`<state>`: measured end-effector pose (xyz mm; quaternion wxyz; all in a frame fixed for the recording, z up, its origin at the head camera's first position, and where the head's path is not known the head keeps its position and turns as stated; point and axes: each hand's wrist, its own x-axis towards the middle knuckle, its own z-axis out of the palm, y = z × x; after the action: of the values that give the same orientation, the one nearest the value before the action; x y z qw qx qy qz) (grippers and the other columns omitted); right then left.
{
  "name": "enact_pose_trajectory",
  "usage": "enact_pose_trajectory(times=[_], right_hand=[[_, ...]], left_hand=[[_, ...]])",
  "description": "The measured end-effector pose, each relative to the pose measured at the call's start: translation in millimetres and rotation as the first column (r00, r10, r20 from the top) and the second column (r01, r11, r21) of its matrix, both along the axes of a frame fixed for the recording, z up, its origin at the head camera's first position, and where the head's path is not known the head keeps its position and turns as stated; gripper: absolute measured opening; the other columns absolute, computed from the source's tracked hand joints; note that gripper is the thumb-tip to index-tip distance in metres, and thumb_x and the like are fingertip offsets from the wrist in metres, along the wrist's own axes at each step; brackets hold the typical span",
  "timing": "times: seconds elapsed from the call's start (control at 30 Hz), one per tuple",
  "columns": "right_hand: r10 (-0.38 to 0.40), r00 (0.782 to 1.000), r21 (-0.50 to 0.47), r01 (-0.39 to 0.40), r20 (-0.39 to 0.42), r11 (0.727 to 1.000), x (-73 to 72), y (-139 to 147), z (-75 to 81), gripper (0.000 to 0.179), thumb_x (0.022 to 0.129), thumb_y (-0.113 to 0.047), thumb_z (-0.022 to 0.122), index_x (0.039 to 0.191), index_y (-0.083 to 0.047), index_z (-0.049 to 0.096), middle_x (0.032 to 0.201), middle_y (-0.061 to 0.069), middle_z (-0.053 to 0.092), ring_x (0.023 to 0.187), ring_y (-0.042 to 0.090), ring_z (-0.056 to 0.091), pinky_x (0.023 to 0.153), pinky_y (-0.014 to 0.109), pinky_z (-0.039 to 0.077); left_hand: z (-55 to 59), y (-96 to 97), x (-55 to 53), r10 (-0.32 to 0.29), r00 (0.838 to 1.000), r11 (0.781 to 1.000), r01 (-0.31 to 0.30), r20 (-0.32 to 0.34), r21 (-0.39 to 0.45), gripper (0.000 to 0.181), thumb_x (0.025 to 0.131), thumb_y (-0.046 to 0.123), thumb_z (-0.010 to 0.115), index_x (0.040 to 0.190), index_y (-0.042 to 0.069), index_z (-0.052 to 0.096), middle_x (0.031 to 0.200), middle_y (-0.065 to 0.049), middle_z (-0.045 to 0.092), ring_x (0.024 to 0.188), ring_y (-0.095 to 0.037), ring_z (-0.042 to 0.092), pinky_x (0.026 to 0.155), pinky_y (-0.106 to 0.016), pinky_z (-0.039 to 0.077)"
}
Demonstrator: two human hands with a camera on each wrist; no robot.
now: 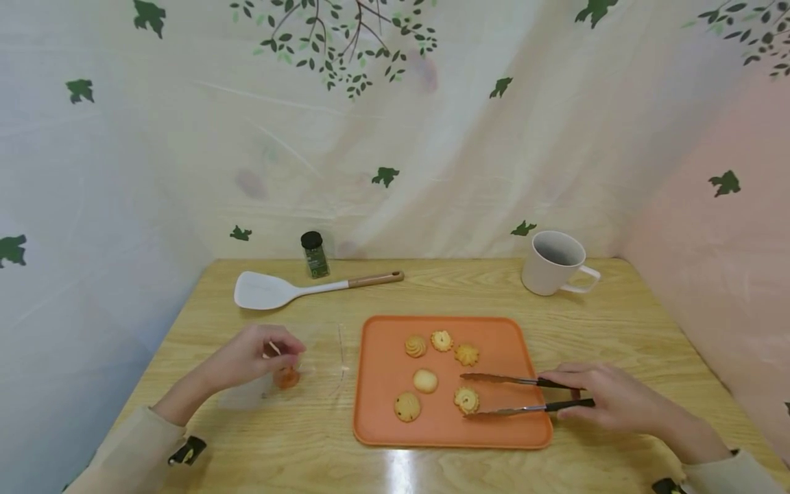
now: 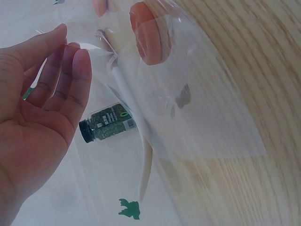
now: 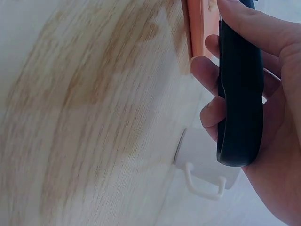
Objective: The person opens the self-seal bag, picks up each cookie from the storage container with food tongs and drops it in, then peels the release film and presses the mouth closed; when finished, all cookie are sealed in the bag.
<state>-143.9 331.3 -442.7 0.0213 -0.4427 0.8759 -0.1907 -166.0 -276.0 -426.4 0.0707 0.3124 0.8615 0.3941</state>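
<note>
My left hand (image 1: 262,357) pinches the edge of a clear plastic bag (image 2: 211,122) between thumb and fingertips. A reddish-brown, thick disc-shaped piece (image 2: 146,35) shows through the film, low in the bag. My right hand (image 1: 607,394) grips a pair of tongs (image 1: 515,412) by the black handles (image 3: 242,89). Their two arms stand apart over the orange tray (image 1: 376,429), with a ruffled round cookie (image 1: 466,399) between the tips. Several other cookies lie on the tray, among them a swirled one (image 1: 415,346), a plain smooth one (image 1: 425,381) and a speckled one (image 1: 407,407).
Behind the bag, a white spatula (image 1: 265,291) with a wooden handle lies on the wooden table (image 1: 444,291). A black-capped herb jar (image 1: 316,255) stands at the back, near the leaf-printed cloth. A white mug (image 1: 546,271) stands at the back right, its handle turned rightward.
</note>
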Motion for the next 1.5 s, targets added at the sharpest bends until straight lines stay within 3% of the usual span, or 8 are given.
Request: enact_pose_trajectory(times=[0.1, 0.43, 0.8, 0.97, 1.13, 1.33, 1.5], right_hand=[[0.012, 1.0, -0.007, -0.012, 0.017, 1.0, 0.3, 0, -1.7, 0.054, 0.092, -0.035, 0.077, 0.134, -0.002, 0.065, 0.115, -0.005, 0.067, 0.088, 0.001, 0.06, 0.065, 0.026, 0.052], [0.014, 1.0, -0.017, -0.013, 0.028, 1.0, 2.4, -3, -4.7, 0.051, 0.094, -0.032, 0.074, 0.134, -0.002, 0.065, 0.111, -0.009, 0.064, 0.082, -0.005, 0.05, 0.061, 0.021, 0.045], [-0.004, 1.0, -0.005, 0.004, 0.001, 1.0, 3.0, -5, -5.1, 0.047, 0.094, -0.033, 0.075, 0.133, -0.007, 0.067, 0.113, -0.007, 0.068, 0.09, -0.001, 0.06, 0.063, 0.025, 0.05], [-0.012, 0.999, -0.042, 0.014, 0.045, 0.999, 2.4, -5, -8.6, 0.046, 0.094, -0.03, 0.074, 0.134, -0.007, 0.066, 0.109, -0.012, 0.066, 0.083, -0.004, 0.054, 0.061, 0.02, 0.044], [-0.022, 0.996, -0.061, 0.028, 0.087, 0.998, 2.4, -4, -10.9, 0.046, 0.095, -0.028, 0.074, 0.135, -0.008, 0.066, 0.108, -0.013, 0.065, 0.081, -0.004, 0.052, 0.062, 0.019, 0.043], [-0.021, 0.999, -0.077, 0.025, 0.044, 0.997, 2.5, -4, -9.9, 0.045, 0.093, -0.025, 0.076, 0.133, -0.007, 0.067, 0.11, -0.009, 0.068, 0.085, -0.002, 0.056, 0.062, 0.021, 0.046], [-0.027, 1.0, -0.083, 0.027, 0.009, 0.996, 1.1, -7, -8.0, 0.045, 0.093, -0.024, 0.077, 0.133, -0.008, 0.067, 0.112, -0.005, 0.068, 0.086, -0.002, 0.058, 0.062, 0.023, 0.049]], left_hand=[[-0.6, 0.1, -0.1, 0.0, 1.0, 1.0, 0.0, -0.011, -0.003, 0.013, 0.092, 0.002, 0.074, 0.105, 0.001, 0.075, 0.095, -0.002, 0.074, 0.082, -0.008, 0.066, 0.068, -0.031, 0.059], [-1.7, -0.1, 0.6, -0.008, 1.0, 1.0, 0.008, -0.002, 0.008, 0.013, 0.092, 0.002, 0.074, 0.105, 0.001, 0.074, 0.095, -0.005, 0.074, 0.083, -0.008, 0.066, 0.068, -0.031, 0.059], [4.0, 0.1, 3.6, -0.011, 1.0, 1.0, 0.011, -0.005, 0.018, 0.013, 0.094, 0.004, 0.073, 0.106, 0.001, 0.074, 0.096, -0.004, 0.074, 0.083, -0.011, 0.067, 0.068, -0.031, 0.059], [1.2, -0.2, 1.6, -0.003, 1.0, 1.0, 0.003, 0.015, 0.0, 0.013, 0.093, 0.004, 0.074, 0.106, 0.001, 0.074, 0.096, 0.003, 0.073, 0.085, -0.009, 0.067, 0.069, -0.031, 0.059], [-2.1, -0.3, 0.7, 0.001, 1.0, 1.0, -0.001, 0.022, -0.012, 0.014, 0.093, 0.004, 0.074, 0.106, 0.002, 0.074, 0.096, -0.001, 0.073, 0.085, -0.009, 0.067, 0.07, -0.032, 0.059], [-2.1, 0.9, 0.5, 0.002, 1.0, 1.0, -0.002, 0.022, -0.011, 0.013, 0.092, 0.004, 0.075, 0.106, 0.002, 0.074, 0.096, 0.003, 0.073, 0.084, -0.009, 0.066, 0.07, -0.032, 0.059], [-0.6, 0.6, 0.5, 0.001, 1.0, 1.0, -0.001, 0.021, -0.01, 0.013, 0.093, 0.004, 0.074, 0.105, 0.001, 0.074, 0.096, -0.002, 0.074, 0.084, -0.009, 0.066, 0.07, -0.032, 0.059]])
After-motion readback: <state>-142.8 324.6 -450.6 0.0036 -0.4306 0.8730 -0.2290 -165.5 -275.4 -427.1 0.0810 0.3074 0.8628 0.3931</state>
